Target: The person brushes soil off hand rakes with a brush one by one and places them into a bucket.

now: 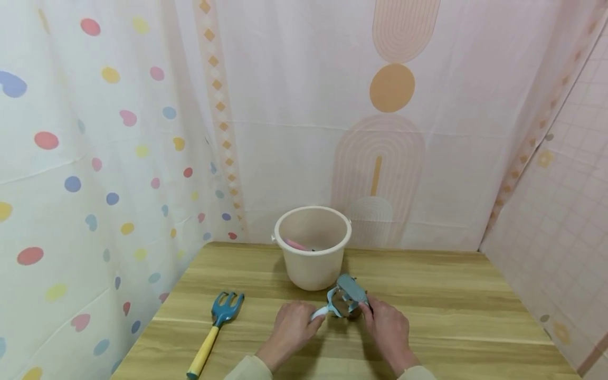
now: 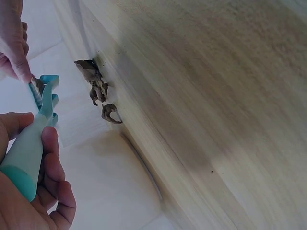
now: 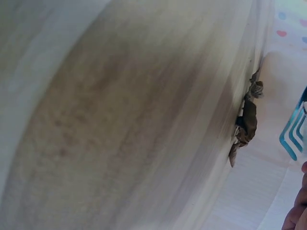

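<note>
In the head view my left hand (image 1: 295, 323) grips the pale handle of a light-blue hand rake (image 1: 335, 302), its curved prongs pointing right. My right hand (image 1: 390, 328) holds a flat grey-blue piece with a rounded end (image 1: 351, 288) against the prongs; I cannot tell what it is. The left wrist view shows left fingers (image 2: 50, 167) curled round the rake's handle (image 2: 29, 148), and the right thumb pressing by the prongs. Brown crumpled dry leaves (image 2: 93, 79) lie on the table below. In the right wrist view, blue prongs (image 3: 291, 136) appear at the edge, near brown leaves (image 3: 247, 117).
A beige bucket (image 1: 313, 269) stands behind the hands, with a pink thing (image 1: 296, 245) inside. To the left lies a blue hand fork (image 1: 227, 309) with a yellow handle. The wooden table (image 1: 456, 301) meets patterned curtains (image 1: 285, 158) at back and sides.
</note>
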Available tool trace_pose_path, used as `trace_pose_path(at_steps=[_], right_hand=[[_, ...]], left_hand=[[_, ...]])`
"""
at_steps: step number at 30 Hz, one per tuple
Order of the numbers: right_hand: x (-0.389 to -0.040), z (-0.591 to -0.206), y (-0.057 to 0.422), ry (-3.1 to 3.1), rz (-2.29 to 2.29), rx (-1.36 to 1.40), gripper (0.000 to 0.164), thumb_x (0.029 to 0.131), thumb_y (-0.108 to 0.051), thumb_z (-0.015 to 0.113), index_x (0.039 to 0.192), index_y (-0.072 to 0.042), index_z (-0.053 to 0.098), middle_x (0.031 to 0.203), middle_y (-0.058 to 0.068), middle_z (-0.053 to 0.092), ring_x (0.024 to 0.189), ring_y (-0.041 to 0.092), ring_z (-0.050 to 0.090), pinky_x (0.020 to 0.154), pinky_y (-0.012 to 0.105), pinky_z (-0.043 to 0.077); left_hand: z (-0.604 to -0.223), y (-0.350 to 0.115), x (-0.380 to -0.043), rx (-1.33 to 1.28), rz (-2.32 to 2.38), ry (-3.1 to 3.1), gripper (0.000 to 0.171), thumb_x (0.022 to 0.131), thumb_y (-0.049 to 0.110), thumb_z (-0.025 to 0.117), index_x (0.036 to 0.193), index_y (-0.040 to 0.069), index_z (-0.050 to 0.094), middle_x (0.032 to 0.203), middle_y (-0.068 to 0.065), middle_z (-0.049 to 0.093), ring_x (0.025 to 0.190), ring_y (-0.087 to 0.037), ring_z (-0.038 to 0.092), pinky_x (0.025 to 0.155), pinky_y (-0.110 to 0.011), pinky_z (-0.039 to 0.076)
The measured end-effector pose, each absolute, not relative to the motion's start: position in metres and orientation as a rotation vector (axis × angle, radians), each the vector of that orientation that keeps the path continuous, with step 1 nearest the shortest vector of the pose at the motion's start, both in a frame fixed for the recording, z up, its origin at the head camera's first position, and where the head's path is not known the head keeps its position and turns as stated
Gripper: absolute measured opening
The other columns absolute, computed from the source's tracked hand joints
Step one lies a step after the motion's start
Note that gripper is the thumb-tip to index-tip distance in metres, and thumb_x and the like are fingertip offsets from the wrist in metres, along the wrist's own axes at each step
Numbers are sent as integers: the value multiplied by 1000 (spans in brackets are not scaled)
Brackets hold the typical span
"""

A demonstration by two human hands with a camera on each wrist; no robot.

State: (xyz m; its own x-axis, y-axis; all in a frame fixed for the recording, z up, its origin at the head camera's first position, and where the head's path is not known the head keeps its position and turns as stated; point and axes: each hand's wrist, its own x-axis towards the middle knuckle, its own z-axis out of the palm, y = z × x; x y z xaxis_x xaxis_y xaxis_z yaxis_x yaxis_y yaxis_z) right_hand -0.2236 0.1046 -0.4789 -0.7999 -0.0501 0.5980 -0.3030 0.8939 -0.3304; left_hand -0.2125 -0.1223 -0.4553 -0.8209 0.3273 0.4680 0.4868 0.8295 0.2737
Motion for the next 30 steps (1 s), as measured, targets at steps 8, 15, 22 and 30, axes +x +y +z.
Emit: trace_pose_path(at_steps=[8, 15, 22, 30], right_hand=[[-223, -479, 100, -2444, 586, 405, 25, 88, -28, 74, 106, -10, 76, 81, 9, 73, 63, 23, 68, 46, 34, 46], [-222, -480, 99, -2509, 581, 315, 16, 88, -29, 74, 94, -14, 74, 71, 5, 70, 55, 20, 63, 43, 32, 40], [-222, -482, 101, -2529, 584, 282, 14, 90, -29, 72, 84, -17, 68, 68, 5, 67, 57, 28, 64, 42, 38, 39], [-225, -480, 106, -2566, 563, 235, 22, 90, -29, 71, 76, -16, 62, 62, 2, 61, 50, 19, 53, 41, 35, 37]], left_hand=[[-455, -125, -215, -595, -533, -2612, 34, 86, 26, 73, 59, 21, 51, 52, 14, 40, 48, -5, 39, 47, -26, 32], [-457, -122, -215, -633, -509, -2569, 37, 84, 25, 73, 57, 22, 48, 52, 15, 38, 48, -3, 39, 48, -26, 34], [-457, -121, -213, -628, -523, -2585, 40, 85, 26, 73, 56, 22, 46, 51, 16, 37, 48, -4, 39, 50, -26, 35], [-457, -121, -213, -604, -553, -2636, 36, 87, 27, 71, 59, 21, 50, 51, 15, 37, 50, -5, 39, 51, -26, 34]])
